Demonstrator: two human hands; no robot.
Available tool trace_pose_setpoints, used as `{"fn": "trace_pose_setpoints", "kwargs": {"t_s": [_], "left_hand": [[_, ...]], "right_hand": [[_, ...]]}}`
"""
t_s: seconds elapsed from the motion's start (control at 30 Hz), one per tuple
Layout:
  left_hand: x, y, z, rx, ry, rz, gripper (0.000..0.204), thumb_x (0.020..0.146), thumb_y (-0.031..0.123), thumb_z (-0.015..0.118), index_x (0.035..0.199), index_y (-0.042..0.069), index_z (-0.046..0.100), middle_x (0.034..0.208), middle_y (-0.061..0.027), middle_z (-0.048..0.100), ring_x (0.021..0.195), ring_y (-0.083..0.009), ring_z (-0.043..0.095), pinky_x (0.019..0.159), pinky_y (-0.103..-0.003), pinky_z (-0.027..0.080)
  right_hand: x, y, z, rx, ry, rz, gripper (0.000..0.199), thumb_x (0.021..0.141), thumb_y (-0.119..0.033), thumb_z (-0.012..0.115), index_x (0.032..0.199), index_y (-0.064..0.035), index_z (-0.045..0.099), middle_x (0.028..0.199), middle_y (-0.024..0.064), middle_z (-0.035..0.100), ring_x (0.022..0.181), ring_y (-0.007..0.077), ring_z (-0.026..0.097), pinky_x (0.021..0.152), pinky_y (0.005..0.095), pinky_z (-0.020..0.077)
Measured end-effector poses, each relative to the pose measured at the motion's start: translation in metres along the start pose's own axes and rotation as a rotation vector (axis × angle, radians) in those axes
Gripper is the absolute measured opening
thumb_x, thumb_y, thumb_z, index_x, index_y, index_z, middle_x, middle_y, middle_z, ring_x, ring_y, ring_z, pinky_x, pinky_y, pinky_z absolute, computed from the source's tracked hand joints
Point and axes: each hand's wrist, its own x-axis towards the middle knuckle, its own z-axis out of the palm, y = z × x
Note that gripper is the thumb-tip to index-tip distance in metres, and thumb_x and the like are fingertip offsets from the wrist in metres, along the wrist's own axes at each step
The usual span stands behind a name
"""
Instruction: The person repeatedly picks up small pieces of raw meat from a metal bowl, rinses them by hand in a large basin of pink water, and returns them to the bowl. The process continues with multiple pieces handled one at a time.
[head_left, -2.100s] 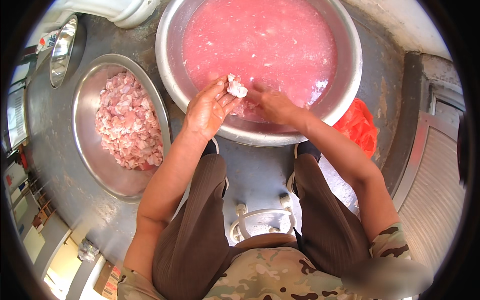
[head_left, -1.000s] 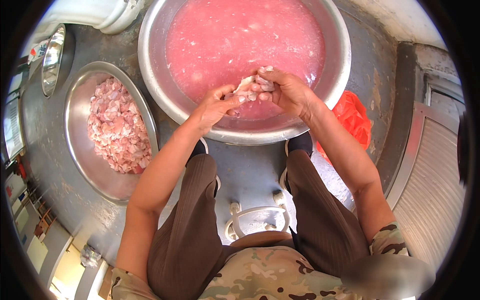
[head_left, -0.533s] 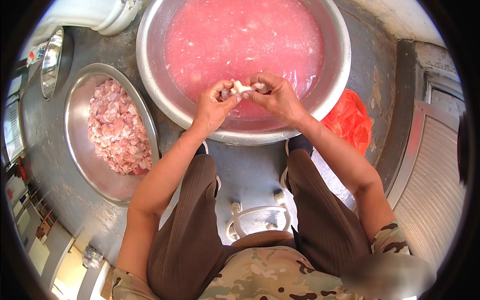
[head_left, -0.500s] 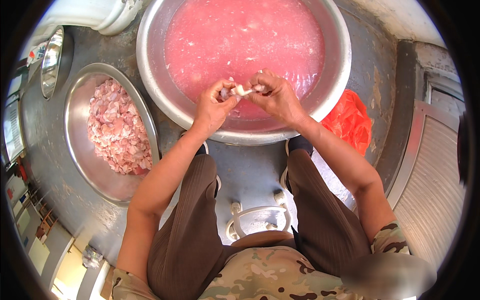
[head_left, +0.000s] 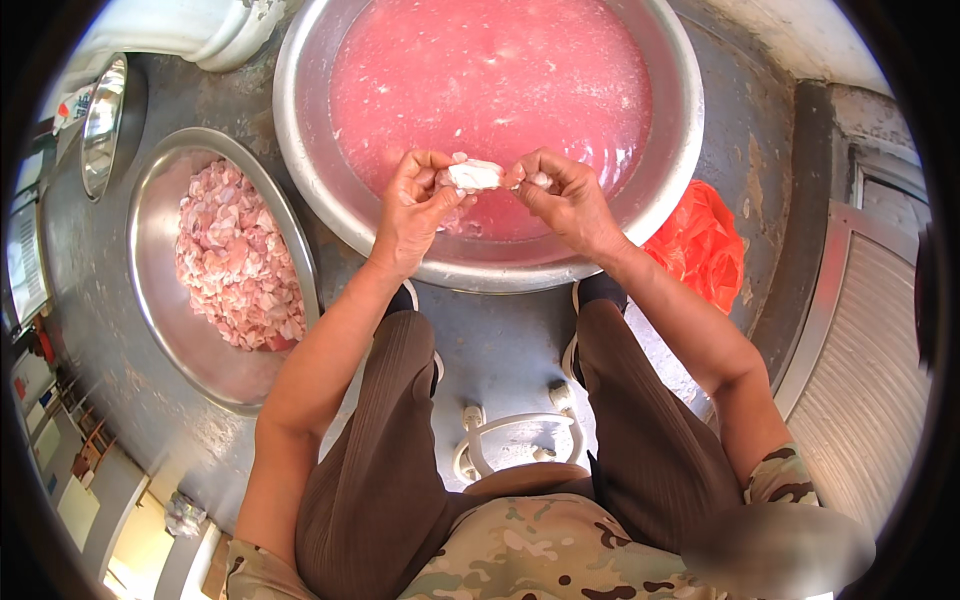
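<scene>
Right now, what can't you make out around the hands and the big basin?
Head view only:
- Basin floor: hidden by cloudy pink water.
- White piece: ends covered by left hand and right hand.
- Basin's far rim: cut off at the top edge.
- Small bowl: at the bent rim, contents unreadable.

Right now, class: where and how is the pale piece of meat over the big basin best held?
Pinch the pale piece of meat at its two ends, left hand from the left, right hand from the right. It stretches sideways between them above the pink water of the large basin, leaving its middle free.
</scene>
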Motion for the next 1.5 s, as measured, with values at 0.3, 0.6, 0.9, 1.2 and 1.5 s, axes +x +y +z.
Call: {"fn": "trace_pose_setpoints", "kwargs": {"t_s": [0.3,0.6,0.9,1.2,1.5], "left_hand": [[0.0,0.006,-0.003,0.053,-0.083,-0.117,0.039,0.09,0.009,0.054,0.128,0.004,0.044,0.112,-0.0125,0.059,0.094,-0.0184,0.06,0.085,-0.033,0.05],[0.005,0.012,-0.001,-0.155,-0.127,-0.426,0.024,0.089,0.031,0.058,0.103,0.012,0.052,0.103,-0.0051,0.059,0.089,-0.0144,0.059,0.076,-0.033,0.052],[0.004,0.01,0.004,-0.104,-0.065,-0.363,0.027,0.087,0.03,0.062,0.106,0.012,0.054,0.094,-0.0022,0.061,0.084,-0.0125,0.061,0.065,-0.03,0.053],[0.003,0.005,0.002,-0.077,-0.069,-0.353,0.02,0.091,0.023,0.057,0.101,0.006,0.058,0.086,-0.0023,0.061,0.08,-0.0114,0.061,0.07,-0.027,0.052],[0.003,0.004,-0.004,-0.264,-0.019,-0.445,0.021,0.091,0.027,0.057,0.094,0.006,0.059,0.078,-0.0007,0.057,0.068,-0.0092,0.056,0.061,-0.024,0.049]], "right_hand": [[0.007,-0.012,-0.01,0.456,0.051,0.344,0.023,0.09,-0.006,0.051,0.113,-0.0039,0.052,0.105,0.0047,0.059,0.091,0.0124,0.059,0.076,0.026,0.0484],[0.01,-0.007,-0.003,-0.196,0.016,-0.048,0.036,0.086,-0.009,0.061,0.118,-0.0008,0.047,0.106,0.0108,0.059,0.091,0.0201,0.061,0.083,0.0307,0.0486],[0.014,-0.014,-0.002,-0.06,-0.14,0.058,0.026,0.09,-0.013,0.058,0.111,0.0011,0.051,0.093,0.0059,0.061,0.079,0.0108,0.057,0.067,0.0249,0.049],[0.009,-0.019,-0.006,0.201,-0.177,0.264,0.027,0.096,-0.018,0.047,0.114,0.0008,0.05,0.097,0.0078,0.059,0.085,0.0126,0.06,0.07,0.0261,0.0513],[0.012,-0.013,-0.012,0.31,-0.183,0.34,0.024,0.094,-0.012,0.048,0.114,0.0007,0.05,0.102,0.0097,0.059,0.086,0.0153,0.062,0.073,0.027,0.0526]]}}
